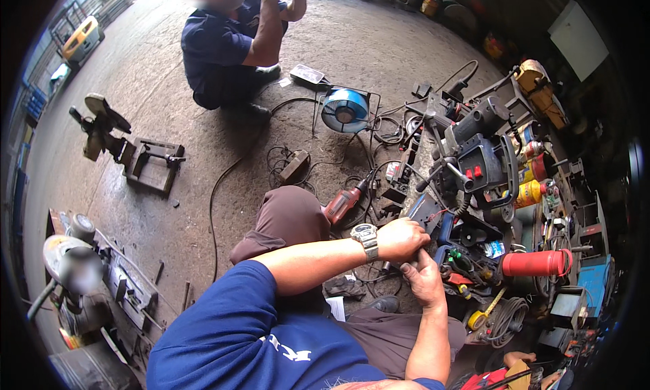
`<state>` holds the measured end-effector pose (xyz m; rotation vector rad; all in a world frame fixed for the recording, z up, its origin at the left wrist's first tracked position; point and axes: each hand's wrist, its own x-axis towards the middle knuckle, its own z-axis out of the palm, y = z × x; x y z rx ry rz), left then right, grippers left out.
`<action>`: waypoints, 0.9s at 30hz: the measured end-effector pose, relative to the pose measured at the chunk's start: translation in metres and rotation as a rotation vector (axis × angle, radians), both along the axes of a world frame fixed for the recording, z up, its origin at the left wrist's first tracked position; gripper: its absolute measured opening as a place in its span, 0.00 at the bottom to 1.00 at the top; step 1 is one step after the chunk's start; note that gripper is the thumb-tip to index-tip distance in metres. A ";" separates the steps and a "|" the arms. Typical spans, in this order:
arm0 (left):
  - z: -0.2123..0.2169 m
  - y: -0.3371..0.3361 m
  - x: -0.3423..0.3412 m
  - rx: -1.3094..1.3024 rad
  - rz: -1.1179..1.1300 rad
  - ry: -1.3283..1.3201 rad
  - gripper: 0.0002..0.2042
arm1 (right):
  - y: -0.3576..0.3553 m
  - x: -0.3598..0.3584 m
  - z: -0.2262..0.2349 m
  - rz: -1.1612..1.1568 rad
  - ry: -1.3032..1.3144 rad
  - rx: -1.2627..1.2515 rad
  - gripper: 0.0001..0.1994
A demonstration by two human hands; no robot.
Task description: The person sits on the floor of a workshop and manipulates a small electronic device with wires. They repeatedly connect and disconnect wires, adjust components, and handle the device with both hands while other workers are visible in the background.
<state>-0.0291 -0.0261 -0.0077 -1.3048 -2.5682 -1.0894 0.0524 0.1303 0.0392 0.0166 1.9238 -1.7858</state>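
Note:
My left hand (402,240), with a watch (366,242) at the wrist, is closed in a fist, palm down. Just nearer to me, my right hand (426,283) has its thumb and fingers drawn together close against the left. Whatever they hold is hidden by the fingers. Beyond the knuckles stands a dark flat-sided panel (424,212) with thin wires by it. A large drilling machine (482,161) with a blue-black body, red buttons and a handle rises past my hands. To the left, a red power tool (344,202) lies by my knee.
A blue round fan (345,111) stands on the floor amid cables. Another person (217,48) squats at the far left with raised hands. A red cylinder (533,263), coiled cable (509,321) and yellow tape measure (478,319) lie at right. A cut-off saw (105,129) stands left.

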 end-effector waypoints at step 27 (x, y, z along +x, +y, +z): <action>0.001 0.018 -0.002 -0.131 0.041 -0.145 0.09 | 0.004 -0.012 -0.014 -0.032 0.101 0.104 0.26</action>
